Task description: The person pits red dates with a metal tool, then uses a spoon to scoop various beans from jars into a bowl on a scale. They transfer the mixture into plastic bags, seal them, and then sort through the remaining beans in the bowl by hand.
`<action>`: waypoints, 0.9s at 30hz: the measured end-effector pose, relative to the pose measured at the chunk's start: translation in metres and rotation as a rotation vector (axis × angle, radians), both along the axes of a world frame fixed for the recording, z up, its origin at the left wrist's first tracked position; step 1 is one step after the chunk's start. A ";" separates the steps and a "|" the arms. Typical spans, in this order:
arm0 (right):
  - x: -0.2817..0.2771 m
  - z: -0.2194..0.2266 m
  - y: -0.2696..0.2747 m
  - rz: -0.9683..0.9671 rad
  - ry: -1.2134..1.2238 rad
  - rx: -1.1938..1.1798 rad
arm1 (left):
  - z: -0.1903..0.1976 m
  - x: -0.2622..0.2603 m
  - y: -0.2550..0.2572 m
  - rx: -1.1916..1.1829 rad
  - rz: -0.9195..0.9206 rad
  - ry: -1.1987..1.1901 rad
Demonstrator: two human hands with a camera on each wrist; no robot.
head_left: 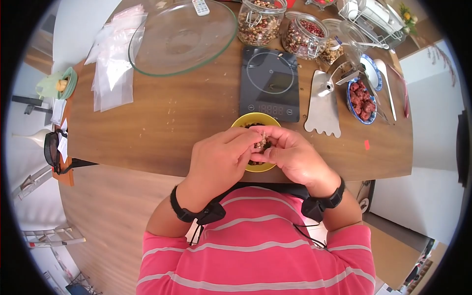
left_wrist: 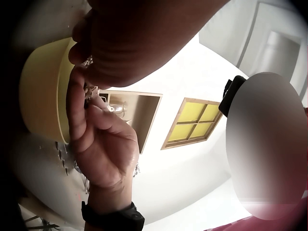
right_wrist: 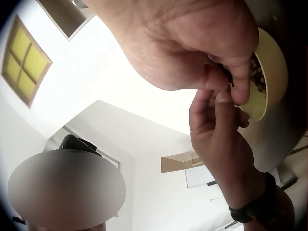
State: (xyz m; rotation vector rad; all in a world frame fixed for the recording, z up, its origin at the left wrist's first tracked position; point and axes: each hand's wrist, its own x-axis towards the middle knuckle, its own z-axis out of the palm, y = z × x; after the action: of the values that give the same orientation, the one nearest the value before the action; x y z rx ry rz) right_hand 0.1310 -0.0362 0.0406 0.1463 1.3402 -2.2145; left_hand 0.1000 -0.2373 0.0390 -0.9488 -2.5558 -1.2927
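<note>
Both hands meet over a yellow bowl (head_left: 255, 117) at the table's near edge, with dark and pale mixed beans (right_wrist: 258, 77) inside it. Between the fingertips is a small clump of mixed beans (head_left: 261, 143), partly hidden by the fingers. My left hand (head_left: 216, 155) curls its thumb and fingers about the clump's left side. From the right, my right hand (head_left: 297, 155) pinches it, the forefinger along the far side and the thumb nearer me. In the left wrist view, pale pieces of the clump (left_wrist: 90, 92) show between the fingers.
A kitchen scale (head_left: 270, 86) lies just beyond the bowl, with a metal scraper (head_left: 323, 105) to its right. Farther right is a blue-patterned bowl of dark red lumps (head_left: 362, 101). Bean jars (head_left: 259, 27), a glass plate (head_left: 184, 37) and plastic bags (head_left: 114, 81) occupy the back.
</note>
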 end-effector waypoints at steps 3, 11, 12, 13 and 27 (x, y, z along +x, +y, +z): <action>0.002 0.002 -0.001 -0.044 -0.025 -0.035 | 0.002 -0.002 0.001 -0.010 -0.009 0.067; 0.002 0.003 0.000 -0.036 -0.044 0.013 | 0.005 -0.004 0.002 -0.079 -0.017 0.198; 0.002 0.004 0.000 -0.039 -0.053 0.025 | 0.005 -0.004 0.002 -0.080 -0.018 0.197; 0.002 0.004 0.000 -0.040 -0.054 0.024 | 0.005 -0.004 0.002 -0.083 -0.019 0.172; 0.001 0.000 -0.006 -0.050 0.108 0.123 | 0.008 -0.001 0.007 -0.046 -0.015 0.033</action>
State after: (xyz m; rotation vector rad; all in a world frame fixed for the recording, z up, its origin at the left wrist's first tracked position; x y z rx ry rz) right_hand 0.1324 -0.0419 0.0404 0.1083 1.5481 -2.2087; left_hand 0.0988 -0.2302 0.0473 -0.9917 -2.5689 -1.2158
